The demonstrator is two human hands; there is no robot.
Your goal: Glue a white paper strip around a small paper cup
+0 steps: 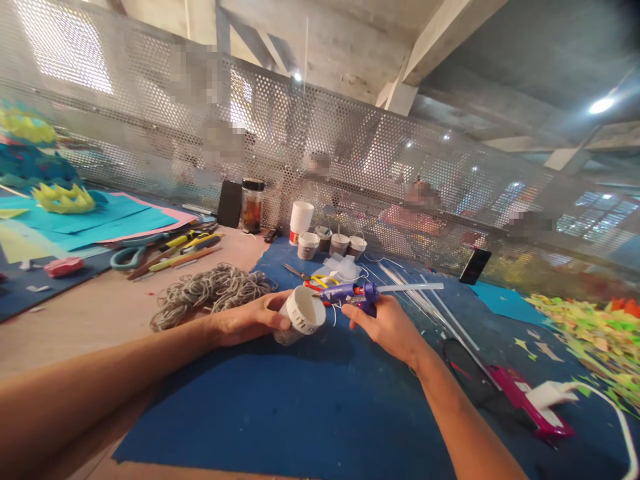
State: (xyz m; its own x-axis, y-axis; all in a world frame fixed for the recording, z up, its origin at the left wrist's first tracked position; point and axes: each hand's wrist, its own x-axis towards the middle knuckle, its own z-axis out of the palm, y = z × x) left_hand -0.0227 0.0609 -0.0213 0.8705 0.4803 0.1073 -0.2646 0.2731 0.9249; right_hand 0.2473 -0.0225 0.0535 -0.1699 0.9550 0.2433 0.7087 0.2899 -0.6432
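My left hand (263,317) is closed round a white paper cup (304,313), which leans to the right over the blue mat; its lower part looks grey and wrapped. In my right hand (385,327) is a blue hot glue gun (353,292) with a long clear glue stick (413,287) coming out of its back. The gun's nozzle points left and lies at the cup's rim; whether it touches cannot be made out. Just behind my left hand a tangled heap of grey cord (213,293) rests on the table.
Scissors (297,272) lie behind the cup. Several small cups (340,245) and a stack of white cups (301,217) stand farther back. Pliers (135,253) and cutters are at left, loose glue sticks (450,313) and a magenta power strip (530,403) at right. A perforated screen (340,147) runs behind.
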